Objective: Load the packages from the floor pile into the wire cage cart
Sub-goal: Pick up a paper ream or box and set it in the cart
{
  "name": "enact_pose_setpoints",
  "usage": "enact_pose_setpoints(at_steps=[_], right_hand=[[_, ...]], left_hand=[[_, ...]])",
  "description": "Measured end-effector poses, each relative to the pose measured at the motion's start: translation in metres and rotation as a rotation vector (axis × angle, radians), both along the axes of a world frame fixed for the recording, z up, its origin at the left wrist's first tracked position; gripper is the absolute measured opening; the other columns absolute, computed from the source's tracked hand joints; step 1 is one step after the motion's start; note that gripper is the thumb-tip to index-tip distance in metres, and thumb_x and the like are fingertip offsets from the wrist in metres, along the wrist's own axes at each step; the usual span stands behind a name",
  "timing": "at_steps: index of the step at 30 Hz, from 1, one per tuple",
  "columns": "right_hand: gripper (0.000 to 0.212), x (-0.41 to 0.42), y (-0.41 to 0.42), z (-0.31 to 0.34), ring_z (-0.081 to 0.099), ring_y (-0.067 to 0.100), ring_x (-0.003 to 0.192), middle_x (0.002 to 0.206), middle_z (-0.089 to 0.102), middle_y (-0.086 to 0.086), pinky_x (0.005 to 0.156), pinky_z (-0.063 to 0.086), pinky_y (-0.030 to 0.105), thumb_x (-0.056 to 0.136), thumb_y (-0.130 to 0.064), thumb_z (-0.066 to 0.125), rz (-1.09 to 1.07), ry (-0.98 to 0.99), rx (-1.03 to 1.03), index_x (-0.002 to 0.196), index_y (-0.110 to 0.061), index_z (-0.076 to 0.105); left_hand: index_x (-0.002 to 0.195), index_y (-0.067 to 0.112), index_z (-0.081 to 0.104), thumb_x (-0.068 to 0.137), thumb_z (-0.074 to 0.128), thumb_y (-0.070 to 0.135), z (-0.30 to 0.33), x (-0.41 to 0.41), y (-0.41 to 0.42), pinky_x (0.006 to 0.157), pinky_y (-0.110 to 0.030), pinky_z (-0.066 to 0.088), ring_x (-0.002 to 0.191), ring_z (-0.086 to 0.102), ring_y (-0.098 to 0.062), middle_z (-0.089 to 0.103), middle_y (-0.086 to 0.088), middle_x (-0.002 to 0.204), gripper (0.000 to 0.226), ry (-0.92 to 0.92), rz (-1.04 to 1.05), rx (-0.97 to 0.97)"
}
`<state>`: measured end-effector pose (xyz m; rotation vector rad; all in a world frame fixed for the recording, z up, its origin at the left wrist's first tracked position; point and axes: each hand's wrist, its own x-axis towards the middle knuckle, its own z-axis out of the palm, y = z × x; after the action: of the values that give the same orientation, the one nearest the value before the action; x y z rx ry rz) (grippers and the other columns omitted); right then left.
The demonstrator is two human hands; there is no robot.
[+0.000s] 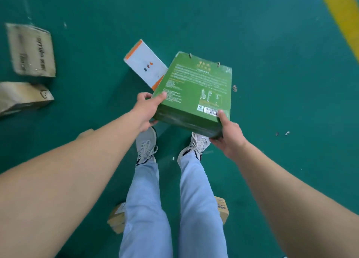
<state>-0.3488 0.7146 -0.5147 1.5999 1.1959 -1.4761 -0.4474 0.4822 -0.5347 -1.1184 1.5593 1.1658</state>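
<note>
I hold a flat green gift box [196, 90] with printed text and a barcode above my feet, tilted away from me. My left hand [147, 108] grips its near left corner, thumb on top. My right hand [227, 133] grips its near right corner, thumb by the barcode. A white box with orange edges [144, 63] lies on the floor just beyond, partly hidden by the green box. The wire cage cart is out of view.
Two brown cardboard boxes [32, 50] [21, 97] lie on the green floor at the left. More cardboard boxes [116, 217] [221, 207] sit behind my legs. A yellow floor line [342, 15] runs at the top right. Small scraps [235, 88] dot the floor.
</note>
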Motion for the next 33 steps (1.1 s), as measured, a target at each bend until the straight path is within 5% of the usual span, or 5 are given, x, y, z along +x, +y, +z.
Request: enact_pose_setpoints(at_steps=[8,15,19,25,33], right_hand=[[0.100,-0.006,-0.037,0.193,0.070,0.029,0.109,0.126,0.064,0.017,0.075,0.062,0.035,0.058,-0.074,0.079,0.011,0.089,-0.020,0.131,-0.011,0.051],[0.079,-0.029,-0.098,0.356,0.068,0.027,0.111,0.124,0.067,0.012,0.077,0.061,0.035,0.067,-0.064,0.082,0.213,0.146,-0.146,0.125,-0.016,0.060],[0.088,-0.035,-0.144,0.413,0.070,0.030,0.108,0.123,0.069,0.015,0.076,0.062,0.036,0.057,-0.066,0.087,0.368,0.185,-0.184,0.125,-0.016,0.061],[0.054,-0.033,-0.245,0.483,0.068,0.027,0.106,0.120,0.068,0.011,0.077,0.062,0.038,0.084,-0.051,0.078,0.643,0.289,-0.197,0.124,-0.020,0.058],[0.061,0.021,-0.428,0.527,0.068,0.027,0.107,0.122,0.070,0.008,0.070,0.054,0.034,0.082,-0.053,0.078,0.921,0.354,-0.247,0.132,-0.025,0.057]], left_hand=[[0.130,0.025,0.047,0.085,0.080,0.047,0.214,0.008,-0.055,0.084,-0.040,0.056,0.107,0.065,-0.022,0.066,-0.007,0.121,0.060,0.076,0.160,0.059],[0.101,0.019,0.061,0.090,0.073,0.046,0.386,0.049,-0.121,0.072,-0.033,0.046,0.092,0.063,-0.021,0.069,-0.003,0.093,0.032,0.126,0.416,0.076],[0.109,0.018,0.061,0.088,0.076,0.047,0.449,0.094,-0.170,0.101,-0.046,0.052,0.109,0.067,-0.033,0.072,-0.013,0.114,0.039,0.221,0.611,0.099],[0.123,0.017,0.060,0.089,0.074,0.042,0.518,0.175,-0.239,0.092,-0.044,0.055,0.112,0.066,-0.033,0.073,-0.013,0.117,0.044,0.360,0.938,0.080],[0.121,0.018,0.057,0.092,0.073,0.039,0.572,0.299,-0.355,0.085,-0.040,0.054,0.106,0.066,-0.031,0.069,-0.016,0.115,0.040,0.437,1.359,0.010]])
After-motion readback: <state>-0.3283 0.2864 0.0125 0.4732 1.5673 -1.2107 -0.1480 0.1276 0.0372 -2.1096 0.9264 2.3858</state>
